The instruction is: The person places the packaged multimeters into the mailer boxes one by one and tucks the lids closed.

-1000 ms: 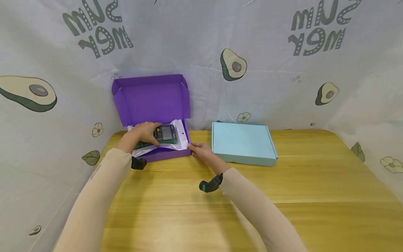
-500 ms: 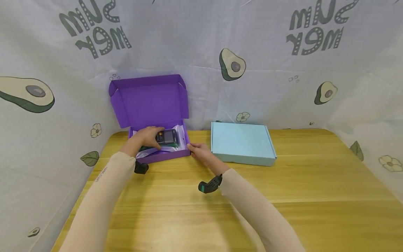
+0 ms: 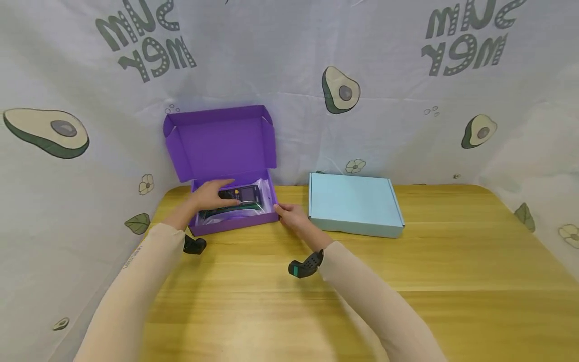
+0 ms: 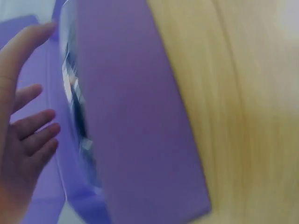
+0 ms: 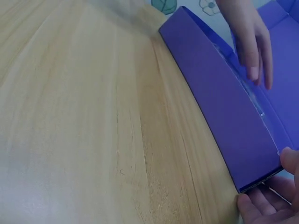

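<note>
An opened purple cardboard box (image 3: 235,223) stands at the table's back left, its lid raised. Inside lies a black-and-green handheld meter (image 3: 249,194) with a screen, wrapped in a clear plastic bag (image 3: 267,195). My left hand (image 3: 209,196) is over the box with thumb and fingers spread, covering part of the meter. In the left wrist view its fingers (image 4: 39,122) are apart and grip nothing. With thumb above and fingers below, my right hand (image 5: 275,205) holds the box's front right corner.
A closed light-blue box (image 3: 353,201) stands to the right of the purple one on the wooden table (image 3: 253,291). Behind both hangs a white cloth (image 3: 253,55) with printed avocados; it also covers the sides.
The bagged meter has gone down into the purple box. My left hand has let go and its fingers have spread. My right hand stays at the box corner.
</note>
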Motion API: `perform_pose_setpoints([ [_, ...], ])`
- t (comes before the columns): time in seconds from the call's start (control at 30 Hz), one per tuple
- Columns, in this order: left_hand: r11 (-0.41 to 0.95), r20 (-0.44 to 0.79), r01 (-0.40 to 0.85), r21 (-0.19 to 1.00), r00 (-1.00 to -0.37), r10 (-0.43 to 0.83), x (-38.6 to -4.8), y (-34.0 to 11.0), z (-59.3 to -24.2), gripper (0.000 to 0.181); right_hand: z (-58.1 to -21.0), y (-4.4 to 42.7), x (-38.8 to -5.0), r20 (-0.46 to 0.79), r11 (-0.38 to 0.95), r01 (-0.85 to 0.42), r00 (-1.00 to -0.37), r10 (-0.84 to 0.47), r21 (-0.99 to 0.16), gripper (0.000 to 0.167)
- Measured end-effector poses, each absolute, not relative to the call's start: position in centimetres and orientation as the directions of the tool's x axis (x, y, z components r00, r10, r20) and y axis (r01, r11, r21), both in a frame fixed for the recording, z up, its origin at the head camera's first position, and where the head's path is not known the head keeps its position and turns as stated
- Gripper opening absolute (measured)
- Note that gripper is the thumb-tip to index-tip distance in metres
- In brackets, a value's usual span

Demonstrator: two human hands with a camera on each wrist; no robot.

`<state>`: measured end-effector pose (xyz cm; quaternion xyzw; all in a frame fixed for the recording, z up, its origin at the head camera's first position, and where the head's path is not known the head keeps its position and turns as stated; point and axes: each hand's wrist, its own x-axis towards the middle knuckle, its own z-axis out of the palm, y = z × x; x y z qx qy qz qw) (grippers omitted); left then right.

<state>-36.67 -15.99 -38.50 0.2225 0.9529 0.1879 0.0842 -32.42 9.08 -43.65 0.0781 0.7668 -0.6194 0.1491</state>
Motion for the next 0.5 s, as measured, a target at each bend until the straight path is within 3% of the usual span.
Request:
perform_pose_setpoints([
  [0.17, 0.846, 0.124, 0.301, 0.441, -0.954, 0.274, -36.7, -18.8, -37.5, 0.057, -43.4, 9.1, -32.6, -0.31, 0.268, 0.289, -0.95, -0.038, -0.919, 0.046],
  [0.27, 0.861, 0.232, 0.186, 0.474, -0.969, 0.081, -36.3, -20.2, -37.4, 0.04, -42.9, 9.3, -32.7, -0.287, 0.339, 0.264, -0.958, -0.018, -0.903, 0.045],
  [0.4, 0.811, 0.353, 0.029, 0.584, -0.909, -0.222, -35.6, -21.5, -37.2, 0.029, -41.7, 9.5, -33.0, -0.167, 0.449, 0.144, -0.986, -0.013, -0.882, 0.049],
  [0.5, 0.743, 0.364, -0.003, 0.67, -0.87, -0.332, -35.3, -22.4, -36.6, 0.038, -40.4, 9.6, -33.7, -0.029, 0.556, -0.015, -0.997, -0.072, -0.831, 0.058],
])
